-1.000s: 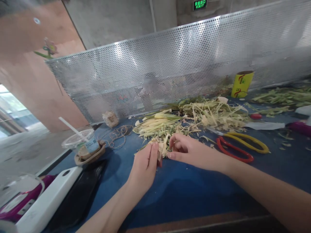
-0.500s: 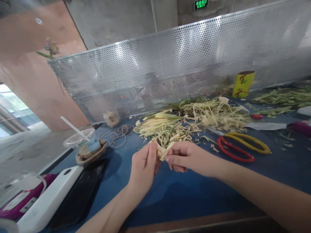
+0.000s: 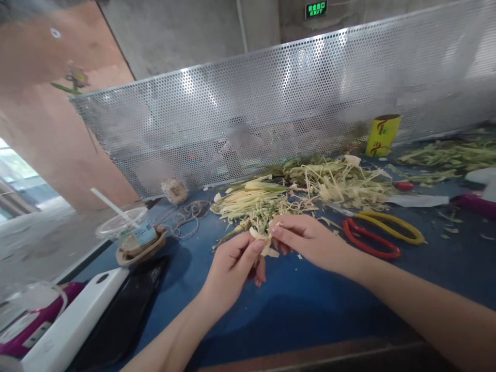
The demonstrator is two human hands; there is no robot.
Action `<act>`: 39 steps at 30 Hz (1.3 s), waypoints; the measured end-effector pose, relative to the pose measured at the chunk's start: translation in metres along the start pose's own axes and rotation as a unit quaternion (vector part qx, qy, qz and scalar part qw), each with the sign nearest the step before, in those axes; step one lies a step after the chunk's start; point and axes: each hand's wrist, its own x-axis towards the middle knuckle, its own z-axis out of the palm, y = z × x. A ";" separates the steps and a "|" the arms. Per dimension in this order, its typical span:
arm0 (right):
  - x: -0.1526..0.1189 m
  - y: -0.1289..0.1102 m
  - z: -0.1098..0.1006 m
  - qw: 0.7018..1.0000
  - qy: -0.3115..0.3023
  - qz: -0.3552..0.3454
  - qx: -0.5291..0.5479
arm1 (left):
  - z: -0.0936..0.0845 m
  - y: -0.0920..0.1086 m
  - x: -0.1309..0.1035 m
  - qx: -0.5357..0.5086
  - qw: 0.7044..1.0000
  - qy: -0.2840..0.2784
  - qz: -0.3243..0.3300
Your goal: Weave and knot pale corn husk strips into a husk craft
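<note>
My left hand pinches a pale, curled strip of corn husk between thumb and fingers. Facing it, my right hand is closed on the upper right end of the same strip, its fingertips pressed together. Right behind the hands lies a heap of green-and-cream plant scraps. A bundle of long pale yellow husk strips rests just beyond that heap. Scissors with one red and one yellow handle lie to the right of my right hand.
Dried husks pile against a perforated metal screen. A yellow tube stands behind. Twine, a lidded plastic cup, a white power bank and a black tray-like object sit left on the blue table.
My right hand has risen slightly, and its grip has moved to the strip's upper end. My left thumb now lies across the strip, which has turned. The view has shifted a little.
</note>
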 end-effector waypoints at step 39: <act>-0.001 -0.003 0.000 0.988 -0.035 -0.067 -0.131 | -0.008 0.002 0.004 0.274 0.918 0.132 0.256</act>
